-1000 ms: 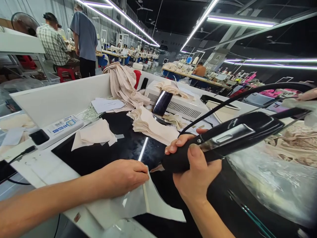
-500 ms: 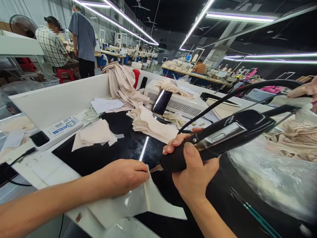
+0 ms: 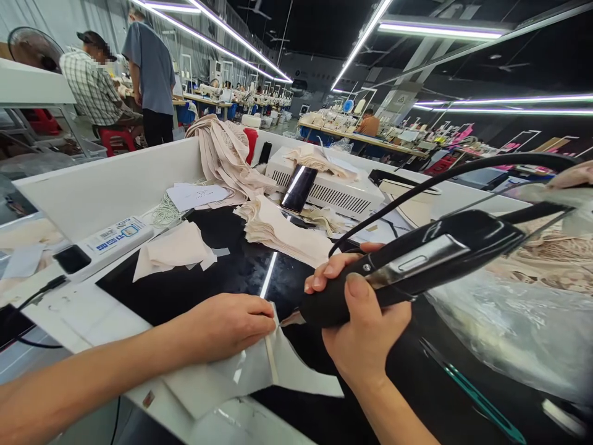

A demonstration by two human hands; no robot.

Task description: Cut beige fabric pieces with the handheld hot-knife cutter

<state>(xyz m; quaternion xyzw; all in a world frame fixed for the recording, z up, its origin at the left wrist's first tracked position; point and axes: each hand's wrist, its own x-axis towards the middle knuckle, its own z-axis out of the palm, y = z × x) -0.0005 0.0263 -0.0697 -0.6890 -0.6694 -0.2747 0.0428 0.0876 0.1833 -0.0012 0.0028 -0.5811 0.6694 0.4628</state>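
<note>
Sewing tables [image 3: 365, 137] under strip lights [image 3: 440, 29] fill the background behind a white-walled bench [image 3: 115, 179] with a dark, glossy top [image 3: 152, 300]. At the bench's left lies a white unit [image 3: 115, 238]; its blue lettering may be Chinese characters, but it is too slanted to read with confidence. Next come a folded beige cloth piece [image 3: 173, 247] and a paper sheet [image 3: 199, 196] whose small dark print cannot be made out.

Left of centre, the person's left hand [image 3: 231, 327] pinches the upper tip of a pale, curved-edged piece [image 3: 306, 368] at the bench's near side, a narrow cream strip [image 3: 272, 358] running down it. Beyond lies a stack of beige cloth [image 3: 287, 232]. The right hand [image 3: 365, 327] grasps a black corded tool [image 3: 417, 262], its rounded end just beside the pinched tip; no maker's name shows.

The step in hand seems to be working that tip at the tool's end; the next move would call for a steady pinch and an even right wrist. Farther right, a teal tweezer-like tool [image 3: 482, 395] lies near a clear plastic bag [image 3: 504, 327].
</note>
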